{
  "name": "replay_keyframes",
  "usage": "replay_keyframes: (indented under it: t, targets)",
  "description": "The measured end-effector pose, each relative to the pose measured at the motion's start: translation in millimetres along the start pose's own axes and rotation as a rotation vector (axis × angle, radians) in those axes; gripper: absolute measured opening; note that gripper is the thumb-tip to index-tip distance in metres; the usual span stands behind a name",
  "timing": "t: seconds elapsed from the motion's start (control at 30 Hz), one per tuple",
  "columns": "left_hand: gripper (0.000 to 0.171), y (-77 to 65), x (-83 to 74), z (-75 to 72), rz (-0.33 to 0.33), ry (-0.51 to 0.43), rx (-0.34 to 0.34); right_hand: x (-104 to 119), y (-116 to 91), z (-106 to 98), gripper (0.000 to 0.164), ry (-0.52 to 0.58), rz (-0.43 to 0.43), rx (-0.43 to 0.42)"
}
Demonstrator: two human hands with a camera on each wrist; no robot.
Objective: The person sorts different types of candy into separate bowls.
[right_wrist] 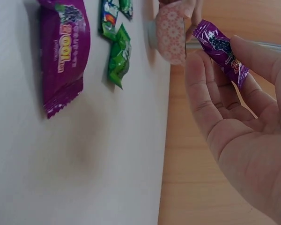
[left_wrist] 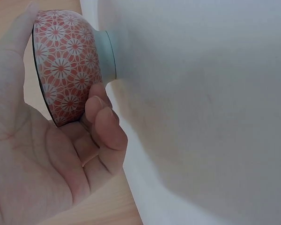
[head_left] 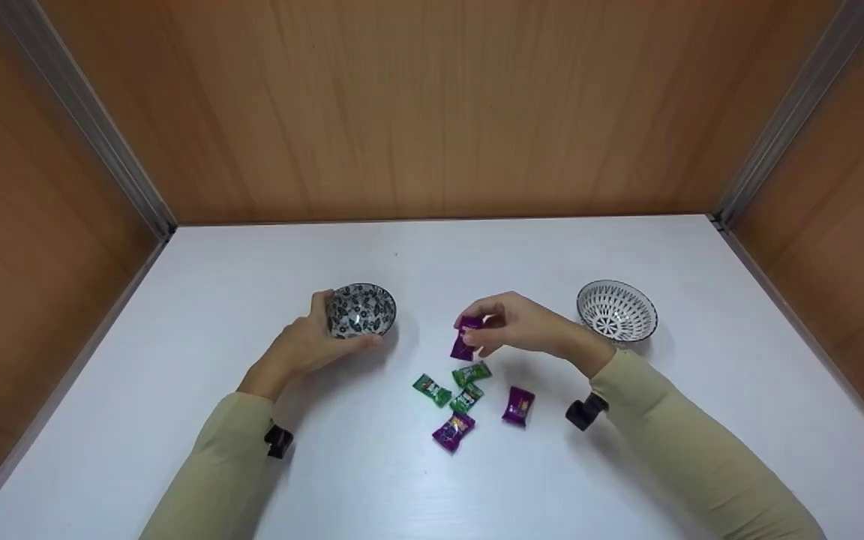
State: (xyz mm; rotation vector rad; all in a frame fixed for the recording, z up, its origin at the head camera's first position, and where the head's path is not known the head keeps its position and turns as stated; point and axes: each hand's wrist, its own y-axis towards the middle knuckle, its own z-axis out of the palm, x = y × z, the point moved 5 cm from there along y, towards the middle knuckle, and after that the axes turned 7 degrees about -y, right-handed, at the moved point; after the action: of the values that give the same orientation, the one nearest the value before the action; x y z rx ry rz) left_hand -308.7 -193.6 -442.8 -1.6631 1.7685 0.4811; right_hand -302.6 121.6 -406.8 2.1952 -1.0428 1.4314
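My left hand [head_left: 307,343] grips a small bowl [head_left: 361,311] by its rim and side, thumb on the near side. Its inside has a dark floral pattern; the left wrist view shows red flowers outside on the bowl [left_wrist: 65,65] and a pale foot. Between thumb and fingers, my right hand [head_left: 514,324] pinches a purple-wrapped candy [head_left: 465,339] above the table, right of the bowl. Below that hand lie several candies: green ones [head_left: 432,390] grouped together, one purple candy [head_left: 454,431] nearer me and another purple candy [head_left: 518,406] to the right.
A second bowl [head_left: 617,310], white with dark dashes inside, stands at the right behind my right wrist. Wooden panels [head_left: 439,112] wall the white table [head_left: 342,480] at the back and both sides. Each forearm wears a small black device [head_left: 586,411].
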Motion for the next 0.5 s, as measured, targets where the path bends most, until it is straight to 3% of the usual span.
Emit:
replay_keyframes:
  t: [0.27, 0.5]
  targets:
    - [0.139, 0.1, 1.4, 3.1, -0.020, 0.016, 0.015, 12.2, 31.1, 5.7, 0.038, 0.050, -0.016, -0.032]
    - [0.137, 2.5, -0.3, 3.4, -0.018, 0.022, 0.020, 22.6, 66.3, 8.8, 0.035, 0.180, -0.029, -0.128]
